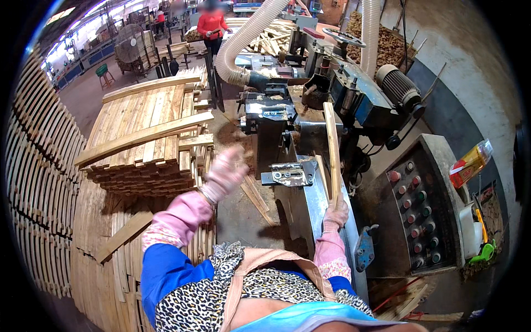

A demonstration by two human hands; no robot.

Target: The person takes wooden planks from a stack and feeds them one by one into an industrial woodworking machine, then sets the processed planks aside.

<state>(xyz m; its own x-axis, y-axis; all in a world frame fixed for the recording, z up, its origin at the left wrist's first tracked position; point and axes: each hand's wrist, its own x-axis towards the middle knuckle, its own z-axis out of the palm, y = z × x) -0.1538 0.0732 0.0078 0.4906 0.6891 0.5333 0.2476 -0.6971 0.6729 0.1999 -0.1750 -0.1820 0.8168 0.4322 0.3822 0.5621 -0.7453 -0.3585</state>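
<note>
My right hand (336, 214), in a pale pink glove, is closed around the near end of a long wooden strip (332, 144). The strip points away from me over the metal bed (316, 202) of a woodworking machine, its far end beside the machine's housing. A second, thinner strip (321, 172) lies just left of it on the bed. My left hand (224, 172), gloved too, is raised between the machine and a stack of boards (146, 113). Motion blurs its fingers, but they look apart, with nothing visible in them.
A control panel (415, 213) with several buttons stands on the right, a plastic bottle (470, 163) beside it. Ribbed hoses (235, 47) rise from the machine. Loose wood pieces (257, 199) lie on the floor. A person in red (212, 23) stands farther back.
</note>
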